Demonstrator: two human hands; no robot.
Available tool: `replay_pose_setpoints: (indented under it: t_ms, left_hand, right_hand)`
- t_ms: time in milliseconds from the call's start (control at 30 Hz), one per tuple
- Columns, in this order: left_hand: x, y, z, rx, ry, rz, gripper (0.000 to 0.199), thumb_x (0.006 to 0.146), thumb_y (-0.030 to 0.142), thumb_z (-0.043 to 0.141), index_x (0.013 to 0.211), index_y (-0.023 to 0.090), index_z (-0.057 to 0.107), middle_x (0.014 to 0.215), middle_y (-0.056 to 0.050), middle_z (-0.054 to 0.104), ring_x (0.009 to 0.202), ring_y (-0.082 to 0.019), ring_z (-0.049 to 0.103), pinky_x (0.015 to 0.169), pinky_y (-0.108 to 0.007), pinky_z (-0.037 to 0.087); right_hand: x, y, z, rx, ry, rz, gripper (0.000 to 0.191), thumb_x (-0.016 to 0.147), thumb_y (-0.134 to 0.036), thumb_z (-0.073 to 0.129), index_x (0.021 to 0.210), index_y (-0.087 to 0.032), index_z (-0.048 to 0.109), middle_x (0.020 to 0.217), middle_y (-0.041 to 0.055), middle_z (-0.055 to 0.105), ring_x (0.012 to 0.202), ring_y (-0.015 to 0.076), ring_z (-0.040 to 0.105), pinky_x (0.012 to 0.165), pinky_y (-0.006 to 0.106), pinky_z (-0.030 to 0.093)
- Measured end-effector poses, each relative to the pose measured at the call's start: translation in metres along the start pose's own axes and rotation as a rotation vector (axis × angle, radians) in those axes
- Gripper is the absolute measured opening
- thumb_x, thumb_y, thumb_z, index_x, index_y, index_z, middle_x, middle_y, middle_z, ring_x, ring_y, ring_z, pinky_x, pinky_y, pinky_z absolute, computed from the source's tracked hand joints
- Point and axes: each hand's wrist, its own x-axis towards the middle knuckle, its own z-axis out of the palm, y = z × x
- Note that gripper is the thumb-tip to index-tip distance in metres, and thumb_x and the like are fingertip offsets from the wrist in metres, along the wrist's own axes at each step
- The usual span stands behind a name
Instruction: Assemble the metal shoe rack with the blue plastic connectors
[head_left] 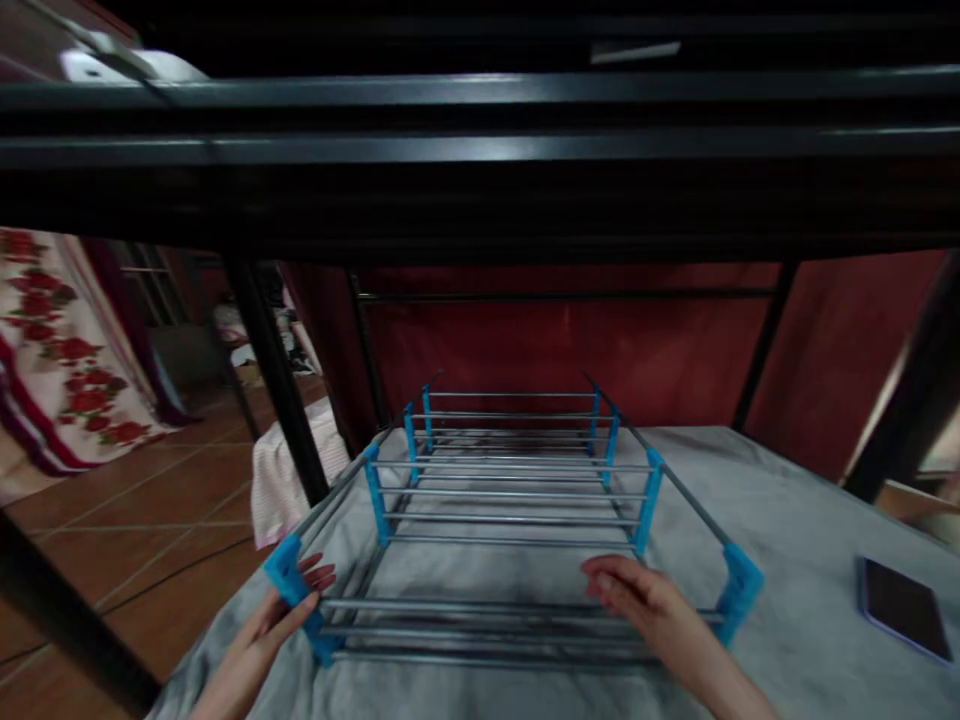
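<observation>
A rack of grey metal rods [517, 518] joined by blue plastic connectors [649, 500] lies lengthwise in front of me. My left hand [274, 625] is at its near left corner, thumb in front and fingers behind, closed around the blue connector [285, 572] there. Over the right part of the near rods hangs my right hand [637, 595], its fingers loosely bent and pointing left, with nothing visible in them. To its right stands the near right connector [739, 590], apart from the fingertips.
Grey bedding [780, 520] lies under the rack. A phone [904, 608] rests at the right. Dark metal bars [480, 148] cross overhead, and a black post [277, 380] stands at the left. Beyond it are a tiled floor [172, 520] and a flowered curtain [75, 370].
</observation>
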Motion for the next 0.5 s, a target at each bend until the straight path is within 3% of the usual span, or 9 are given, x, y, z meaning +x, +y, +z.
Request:
replay_pose_setpoints:
  t_ms: [133,300,400,500]
  left_hand:
    - [0.001,0.032,-0.006,-0.352,-0.003,-0.008,0.061,0.069,0.04,0.077,0.127,0.024,0.062,0.137,-0.008,0.06,0.134,-0.035,0.046,0.119,-0.049,0.028]
    - [0.034,0.075,-0.017,-0.572,0.067,-0.034,0.059,0.071,0.032,0.074,0.127,0.021,0.061,0.131,-0.011,0.064,0.128,-0.031,0.053,0.104,-0.037,0.05]
    - [0.063,0.082,-0.015,-0.542,0.016,-0.048,0.054,0.075,0.029,0.073,0.127,0.019,0.062,0.127,-0.012,0.066,0.119,-0.027,0.061,0.092,-0.03,0.057]
    - [0.096,0.076,-0.006,-0.433,-0.014,-0.103,0.049,0.076,0.027,0.076,0.122,0.018,0.064,0.119,-0.012,0.07,0.108,-0.023,0.067,0.084,-0.023,0.058]
  right_hand:
    - [0.074,-0.026,0.04,-0.116,-0.157,-0.143,0.037,0.089,-0.048,0.051,0.098,-0.019,0.072,0.088,0.0066,0.071,0.082,0.0197,0.063,0.074,0.031,0.048]
    - [0.152,-0.057,0.075,-0.226,-0.328,-0.181,0.031,0.089,-0.031,0.047,0.101,-0.016,0.071,0.089,0.0053,0.073,0.077,0.0167,0.063,0.068,0.027,0.048]
    - [0.177,-0.063,0.092,-0.358,-0.354,-0.23,0.029,0.089,-0.025,0.045,0.098,-0.017,0.072,0.091,0.0043,0.074,0.085,0.0176,0.065,0.076,0.028,0.048]
    - [0.181,-0.049,0.115,-0.484,-0.429,-0.301,0.031,0.089,-0.02,0.043,0.1,-0.018,0.072,0.099,0.0053,0.073,0.096,0.019,0.065,0.088,0.03,0.047]
